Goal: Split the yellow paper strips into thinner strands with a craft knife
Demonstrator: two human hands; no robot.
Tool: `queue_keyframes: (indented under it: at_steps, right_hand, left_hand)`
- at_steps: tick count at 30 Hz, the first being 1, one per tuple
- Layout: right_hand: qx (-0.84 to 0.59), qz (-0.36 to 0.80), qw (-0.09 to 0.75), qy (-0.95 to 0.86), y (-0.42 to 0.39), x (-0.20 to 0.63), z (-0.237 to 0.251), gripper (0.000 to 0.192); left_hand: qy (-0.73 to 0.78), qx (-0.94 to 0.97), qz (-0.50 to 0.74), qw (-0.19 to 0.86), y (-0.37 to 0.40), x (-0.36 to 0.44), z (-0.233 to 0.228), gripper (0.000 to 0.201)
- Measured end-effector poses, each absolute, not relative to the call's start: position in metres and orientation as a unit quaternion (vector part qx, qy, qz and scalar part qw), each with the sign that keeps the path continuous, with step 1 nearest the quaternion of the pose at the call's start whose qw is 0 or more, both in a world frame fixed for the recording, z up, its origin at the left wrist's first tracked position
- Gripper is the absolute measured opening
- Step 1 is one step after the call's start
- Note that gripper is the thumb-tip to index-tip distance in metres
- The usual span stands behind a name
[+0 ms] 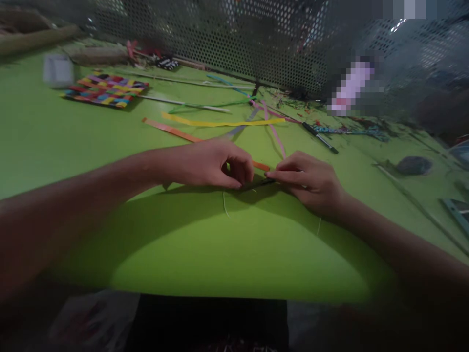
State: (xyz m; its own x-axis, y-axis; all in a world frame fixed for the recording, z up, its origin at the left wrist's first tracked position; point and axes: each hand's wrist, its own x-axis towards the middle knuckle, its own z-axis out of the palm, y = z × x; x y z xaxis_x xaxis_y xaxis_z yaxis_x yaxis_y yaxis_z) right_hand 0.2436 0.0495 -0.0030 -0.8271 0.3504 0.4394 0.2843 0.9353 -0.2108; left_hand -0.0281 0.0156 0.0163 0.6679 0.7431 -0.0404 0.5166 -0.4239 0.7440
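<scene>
A thin dark strip (259, 184) stretches between my two hands, low over the green table. At its left end my left hand (223, 164) is closed, thumb and fingertips pinched on it. My right hand (311, 181) grips the other end between thumb and fingers, a short distance away. Whether the strip is paper or some other material I cannot make out. Behind my left hand lies an orange strip (183, 135), partly hidden by it. A yellow strip (223, 122) and a pink strip (274, 129) rest just beyond my hands. Fine pale threads hang beside both hands.
A colourful woven mat (106, 89) and a white block (58, 71) sit at the back left of the green table (234, 259). A black pen (320, 138) lies to the right, near a grey stone (415, 165). Perforated metal mesh (205, 44) borders the back.
</scene>
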Motion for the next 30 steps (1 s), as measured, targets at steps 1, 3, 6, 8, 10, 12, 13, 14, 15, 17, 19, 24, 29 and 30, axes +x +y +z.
queue_keyframes:
  at_steps: [1, 3, 6, 8, 10, 12, 13, 14, 15, 17, 19, 24, 29, 30]
  right_hand:
    - [-0.165, 0.067, 0.241, -0.954, 0.05, 0.244, -0.003, 0.023]
    - [-0.158, 0.068, 0.234, -0.957, 0.05, 0.244, -0.004, 0.023]
    - [-0.156, 0.07, 0.231, -0.958, 0.051, 0.244, -0.004, 0.024]
    - [-0.16, 0.071, 0.229, -0.958, 0.052, 0.244, -0.005, 0.024]
    - [-0.163, 0.072, 0.228, -0.957, 0.052, 0.243, -0.006, 0.023]
    - [-0.168, 0.071, 0.228, -0.956, 0.053, 0.243, -0.007, 0.023]
    - [-0.17, 0.071, 0.227, -0.956, 0.053, 0.242, -0.007, 0.023]
    - [-0.173, 0.072, 0.227, -0.956, 0.054, 0.242, -0.008, 0.023]
    - [-0.175, 0.073, 0.227, -0.955, 0.054, 0.242, -0.008, 0.023]
    - [-0.181, 0.076, 0.225, -0.954, 0.054, 0.241, -0.009, 0.024]
    - [-0.185, 0.077, 0.226, -0.953, 0.053, 0.24, -0.009, 0.024]
    - [-0.182, 0.091, 0.22, -0.954, 0.048, 0.241, -0.001, 0.025]
    - [-0.197, 0.096, 0.238, -0.946, 0.049, 0.248, 0.008, 0.024]
    - [-0.199, 0.095, 0.241, -0.945, 0.05, 0.249, 0.008, 0.023]
  left_hand:
    - [0.376, 0.828, 0.152, 0.387, 0.016, -0.028, 0.016, 0.021]
    - [0.371, 0.824, 0.156, 0.398, 0.016, -0.029, 0.014, 0.025]
    - [0.37, 0.824, 0.155, 0.401, 0.017, -0.03, 0.013, 0.026]
    - [0.369, 0.827, 0.152, 0.395, 0.018, -0.031, 0.012, 0.024]
    - [0.369, 0.832, 0.152, 0.386, 0.019, -0.031, 0.011, 0.023]
    - [0.372, 0.834, 0.16, 0.376, 0.019, -0.031, 0.011, 0.023]
    - [0.373, 0.834, 0.165, 0.372, 0.019, -0.031, 0.011, 0.023]
    - [0.374, 0.833, 0.17, 0.369, 0.019, -0.03, 0.011, 0.023]
    - [0.376, 0.833, 0.174, 0.367, 0.019, -0.03, 0.01, 0.022]
    - [0.379, 0.831, 0.18, 0.365, 0.019, -0.029, 0.01, 0.022]
    - [0.382, 0.83, 0.183, 0.362, 0.019, -0.029, 0.009, 0.022]
    - [0.386, 0.836, 0.174, 0.349, 0.019, -0.028, 0.009, 0.024]
    - [0.377, 0.828, 0.17, 0.378, 0.019, -0.03, 0.01, 0.021]
    - [0.376, 0.826, 0.17, 0.383, 0.02, -0.03, 0.01, 0.021]
